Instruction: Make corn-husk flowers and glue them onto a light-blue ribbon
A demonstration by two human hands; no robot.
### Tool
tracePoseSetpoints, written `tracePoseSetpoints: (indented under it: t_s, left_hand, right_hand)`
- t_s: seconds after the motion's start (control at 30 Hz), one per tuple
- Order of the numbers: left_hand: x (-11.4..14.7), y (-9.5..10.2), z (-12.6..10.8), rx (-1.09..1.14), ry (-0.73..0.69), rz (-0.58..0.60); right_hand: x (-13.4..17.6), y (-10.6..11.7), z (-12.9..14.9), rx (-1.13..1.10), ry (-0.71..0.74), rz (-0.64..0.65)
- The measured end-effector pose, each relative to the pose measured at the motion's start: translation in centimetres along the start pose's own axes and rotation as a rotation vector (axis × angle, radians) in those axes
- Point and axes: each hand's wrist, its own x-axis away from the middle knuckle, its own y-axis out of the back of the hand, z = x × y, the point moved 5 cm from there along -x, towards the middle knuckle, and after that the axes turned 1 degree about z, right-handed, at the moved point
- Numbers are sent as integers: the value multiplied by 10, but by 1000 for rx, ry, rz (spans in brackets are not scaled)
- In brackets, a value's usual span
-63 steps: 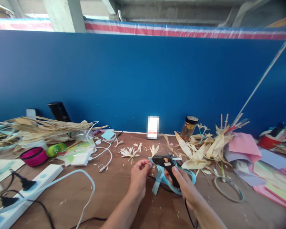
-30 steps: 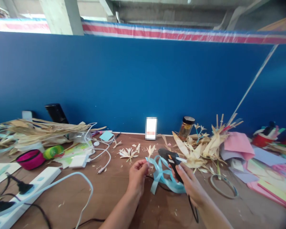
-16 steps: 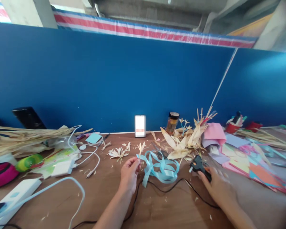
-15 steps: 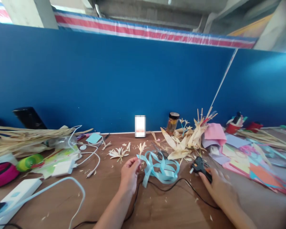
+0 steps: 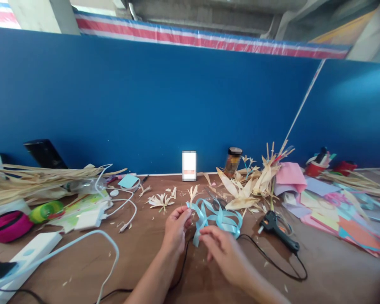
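Between thumb and fingers, my left hand [image 5: 177,226] pinches a small pale dried-husk flower [image 5: 192,193] together with the end of a light blue ribbon [image 5: 220,216]. The flower stands upright above the fingertips, its stem hidden by them. The ribbon lies in loose loops to the right of that hand. My right hand [image 5: 220,249] is at the ribbon's near side, thumb and forefinger slightly apart beside a hanging strand; whether they touch it is unclear. A black glue gun [image 5: 278,231] lies on the table right of my right hand, its cord trailing.
Another husk flower [image 5: 162,202] lies left of my hands. Dried husks [image 5: 245,192] and a dark-lidded jar [image 5: 233,162] stand behind the ribbon. Coloured paper [image 5: 335,219] spreads at right. White cables [image 5: 134,209] and a power strip [image 5: 34,257] are at left, before a blue partition [image 5: 177,97].
My right hand has let go of the glue gun and moved left to the ribbon. The glue gun now lies on the table. My left hand still holds the flower and ribbon end.
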Motion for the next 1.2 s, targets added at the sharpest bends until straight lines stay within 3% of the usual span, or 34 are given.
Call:
tracePoseSetpoints:
  t_s: [0.07,0.17,0.5,0.9,1.2]
  left_hand:
    - [1,-1,-1,-9,9,29]
    - [4,-3,-2,-43,45,60]
    - [6,-8,0,-3,76,115]
    - [4,1,0,-1,68,-35]
    - [5,2,0,28,85,-43]
  right_hand:
    - [-19,-33,-3,-174,-25,41]
    - [-39,-52,-18,-300,-64,44]
    - [-43,-52,-35,-437,-143,64]
    - [-42,-49,-35,-393,-115,26]
    - [-42,-50,-34,-335,-128,8]
